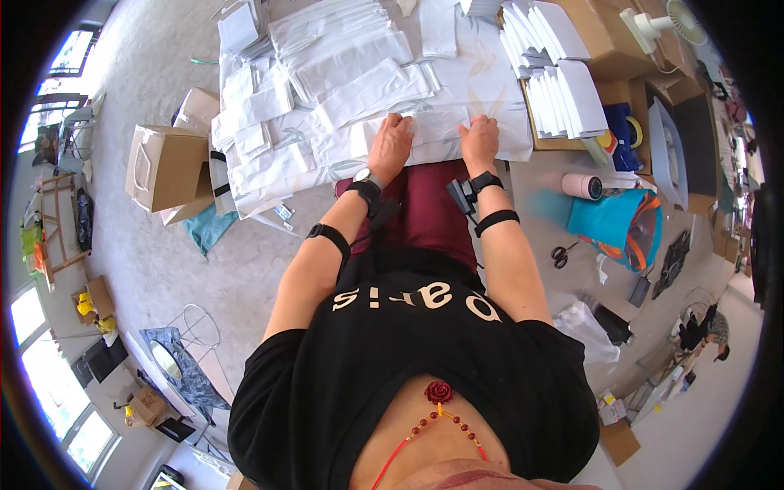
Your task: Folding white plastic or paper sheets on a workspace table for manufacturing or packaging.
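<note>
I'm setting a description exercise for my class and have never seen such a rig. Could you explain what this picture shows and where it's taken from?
No machine here: these are a person's bare left hand and right hand. The picture comes from a fisheye camera worn on the head, looking down, so straight edges bend near the rim. On a table covered with a pale, leaf-patterned cloth lie stacks of flat white packets. Both hands are at its near edge, around a thin, flat white piece; how firmly it is held, I can't tell. To the right are rows of folded white paper-like pieces.
</note>
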Demonstrator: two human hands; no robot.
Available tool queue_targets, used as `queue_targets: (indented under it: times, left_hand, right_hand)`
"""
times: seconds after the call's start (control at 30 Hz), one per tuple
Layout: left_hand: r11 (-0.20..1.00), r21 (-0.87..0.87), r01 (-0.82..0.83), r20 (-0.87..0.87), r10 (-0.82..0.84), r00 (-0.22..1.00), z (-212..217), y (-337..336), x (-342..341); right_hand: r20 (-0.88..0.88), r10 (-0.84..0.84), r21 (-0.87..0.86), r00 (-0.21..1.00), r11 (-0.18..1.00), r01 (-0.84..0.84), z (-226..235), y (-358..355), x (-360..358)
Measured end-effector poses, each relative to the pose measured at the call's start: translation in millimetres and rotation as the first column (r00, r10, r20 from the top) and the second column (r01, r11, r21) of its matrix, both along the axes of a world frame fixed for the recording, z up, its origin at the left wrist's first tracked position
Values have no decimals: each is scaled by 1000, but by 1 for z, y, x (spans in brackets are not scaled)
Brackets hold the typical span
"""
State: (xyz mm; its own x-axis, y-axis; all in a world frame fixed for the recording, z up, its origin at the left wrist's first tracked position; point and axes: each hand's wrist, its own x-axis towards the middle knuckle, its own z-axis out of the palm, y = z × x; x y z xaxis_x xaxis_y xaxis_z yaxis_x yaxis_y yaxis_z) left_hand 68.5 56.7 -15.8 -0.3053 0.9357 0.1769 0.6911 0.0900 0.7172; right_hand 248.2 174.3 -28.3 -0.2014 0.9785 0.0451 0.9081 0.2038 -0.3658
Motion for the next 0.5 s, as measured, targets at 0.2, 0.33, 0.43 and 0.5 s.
queue_targets:
  times: [0.2, 0.33, 0.43, 0.5]
  left_hand:
    - [998, -61, 10, -25, -12, 1000, 0, 2, 6]
    - [997, -80, 19, -31, -22, 999, -1, 4, 6]
    - [995, -95, 14, -36, -18, 999, -4, 1, 3]
    - [994, -103, 25, -39, -30, 999, -2, 3, 3]
  right_hand:
    - [-104, 73, 17, 992, 997, -72, -28, 8, 2]
    - [-353, 61, 35, 934, 998, -52, -29, 12, 7]
    - [-521, -68, -115, 851, 993, 9, -3, 9, -1]
    - [-578, -115, -139, 808, 989, 41, 8, 8, -3]
